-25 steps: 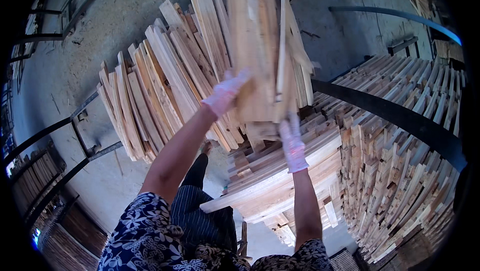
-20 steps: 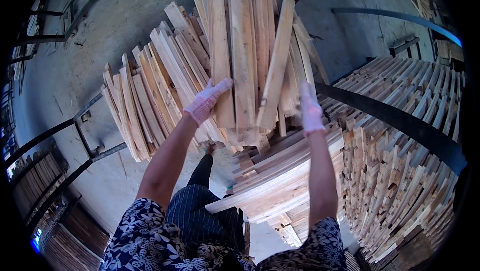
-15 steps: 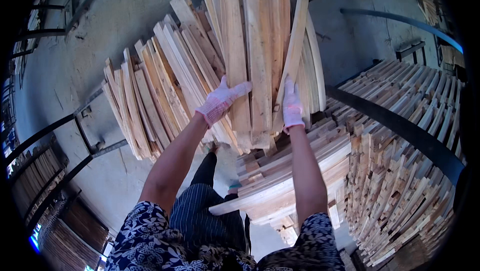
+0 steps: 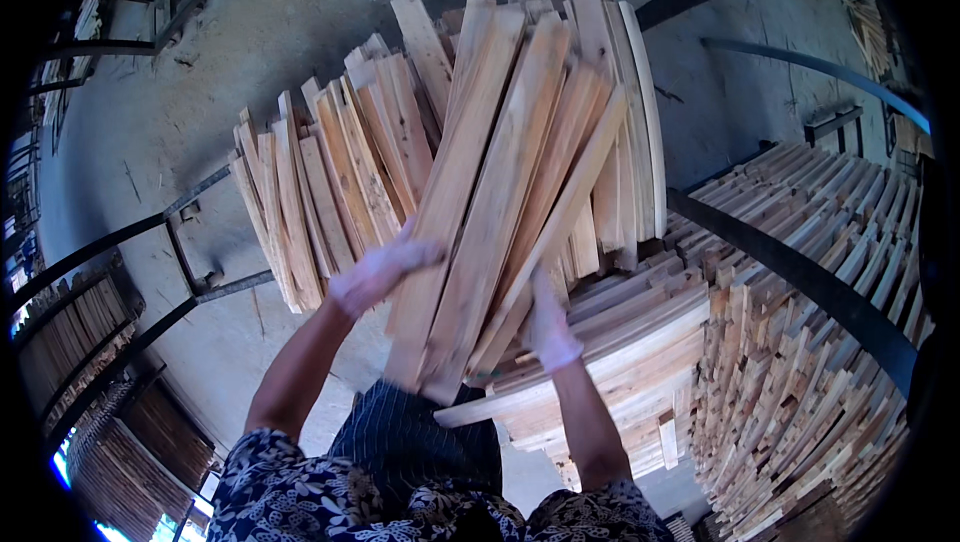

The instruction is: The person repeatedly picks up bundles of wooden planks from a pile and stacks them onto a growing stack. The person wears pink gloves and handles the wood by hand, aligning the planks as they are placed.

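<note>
Both my hands, in pale knitted gloves, grip a bundle of several long wooden slats from its two sides. My left hand is closed around the left edge, its thumb over the front face. Along the right edge, my right hand presses the outermost slat, its fingers partly hidden and blurred. The bundle leans, its top toward the right and its lower end close to my lap. Behind it stands a wide pile of upright slats, which the bundle partly covers.
To the right lies a large stack of wooden slats, with a dark metal bar crossing over it. A lower stack of boards sits beside my right forearm. Metal rails run at the left over the grey floor.
Held by both hands, the bundle has come away from the pile toward my body and tilted, its lower end moving left. My hands have moved lower in the view.
</note>
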{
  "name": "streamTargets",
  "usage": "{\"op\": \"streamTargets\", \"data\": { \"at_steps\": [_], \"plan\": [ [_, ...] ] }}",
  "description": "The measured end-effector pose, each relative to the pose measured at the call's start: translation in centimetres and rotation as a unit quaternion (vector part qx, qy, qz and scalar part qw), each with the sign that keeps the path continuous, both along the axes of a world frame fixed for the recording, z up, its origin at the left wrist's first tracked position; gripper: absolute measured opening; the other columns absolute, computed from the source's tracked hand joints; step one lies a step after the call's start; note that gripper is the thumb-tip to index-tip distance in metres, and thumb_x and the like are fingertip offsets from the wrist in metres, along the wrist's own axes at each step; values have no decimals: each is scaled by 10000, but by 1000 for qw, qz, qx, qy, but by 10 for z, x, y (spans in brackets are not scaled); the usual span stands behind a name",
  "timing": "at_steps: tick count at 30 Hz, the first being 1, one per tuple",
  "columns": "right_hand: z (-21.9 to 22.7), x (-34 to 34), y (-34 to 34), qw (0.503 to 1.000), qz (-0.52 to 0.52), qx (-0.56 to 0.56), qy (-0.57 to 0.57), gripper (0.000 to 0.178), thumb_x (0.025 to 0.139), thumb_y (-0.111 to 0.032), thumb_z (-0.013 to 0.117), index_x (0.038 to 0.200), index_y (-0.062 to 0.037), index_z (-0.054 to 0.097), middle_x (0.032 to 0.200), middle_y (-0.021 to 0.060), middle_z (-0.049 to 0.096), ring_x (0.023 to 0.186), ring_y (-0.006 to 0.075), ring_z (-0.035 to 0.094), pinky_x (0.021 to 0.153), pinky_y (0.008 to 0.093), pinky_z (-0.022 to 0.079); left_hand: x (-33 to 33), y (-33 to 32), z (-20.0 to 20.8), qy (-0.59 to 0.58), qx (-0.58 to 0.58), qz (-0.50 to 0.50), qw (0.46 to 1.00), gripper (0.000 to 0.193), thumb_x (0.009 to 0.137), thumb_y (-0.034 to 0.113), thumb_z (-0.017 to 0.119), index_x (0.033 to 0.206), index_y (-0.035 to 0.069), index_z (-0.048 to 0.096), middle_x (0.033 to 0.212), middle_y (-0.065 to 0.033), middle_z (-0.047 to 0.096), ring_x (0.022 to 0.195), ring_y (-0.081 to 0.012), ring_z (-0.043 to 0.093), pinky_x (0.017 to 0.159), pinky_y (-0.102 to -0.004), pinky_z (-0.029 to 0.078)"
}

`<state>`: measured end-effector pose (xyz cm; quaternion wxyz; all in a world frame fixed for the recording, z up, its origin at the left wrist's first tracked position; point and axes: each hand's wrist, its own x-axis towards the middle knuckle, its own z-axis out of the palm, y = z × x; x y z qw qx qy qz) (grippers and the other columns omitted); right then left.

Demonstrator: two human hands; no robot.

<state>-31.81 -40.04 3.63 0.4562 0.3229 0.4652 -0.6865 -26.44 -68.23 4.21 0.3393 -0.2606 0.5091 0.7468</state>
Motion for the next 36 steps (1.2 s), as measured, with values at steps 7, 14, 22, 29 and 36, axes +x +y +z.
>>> {"op": "streamTargets", "data": {
  "at_steps": [7, 14, 22, 29, 36],
  "plan": [
    [-41, 19, 5, 993, -102, -52, 41, 947, 891, -743, 562, 1565, -113, 349, 1504, 149, 478, 1344, 331, 507, 1142, 477, 436, 35, 24, -18, -150, 156, 188, 958, 939, 815, 352, 842, 1538, 56, 322, 1327, -164, 613, 1143, -260, 657, 1022, -379, 531],
    [-15, 18, 0, 995, -98, 12, 15, 871, 877, -731, 592, 1487, -120, 484, 1383, 117, 591, 1240, 294, 595, 1059, 426, 514, 33, 42, 6, -63, 97, 107, 988, 1160, 828, 264, 808, 1643, 124, -5, 1506, -151, 450, 1327, -228, 503, 1089, -353, 459],
    [45, 88, -2, 990, -133, -53, -14, 789, 937, -639, 620, 1477, -82, 478, 1279, 74, 614, 1151, 176, 596, 983, 338, 509, 93, 38, 104, -99, 33, 133, 986, 1122, 824, 182, 798, 1647, 118, 38, 1417, -100, 533, 1250, -204, 553, 1056, -327, 474],
    [85, 154, 47, 980, -190, -63, -1, 815, 918, -667, 630, 1441, -54, 504, 1298, 116, 623, 1135, 195, 623, 963, 346, 520, 134, 79, 132, -24, -16, 46, 999, 1192, 770, 209, 828, 1648, 111, 28, 1389, -105, 557, 1207, -213, 575, 1035, -340, 482],
    [100, 307, 192, 946, -319, 31, 52, 823, 923, -657, 620, 1448, -35, 501, 1323, 146, 620, 1163, 236, 628, 993, 400, 522, 190, 212, 137, -9, 85, -79, 993, 1249, 773, 182, 859, 1640, 93, -35, 1438, -134, 536, 1268, -231, 556, 1098, -351, 432]
  ]
}}
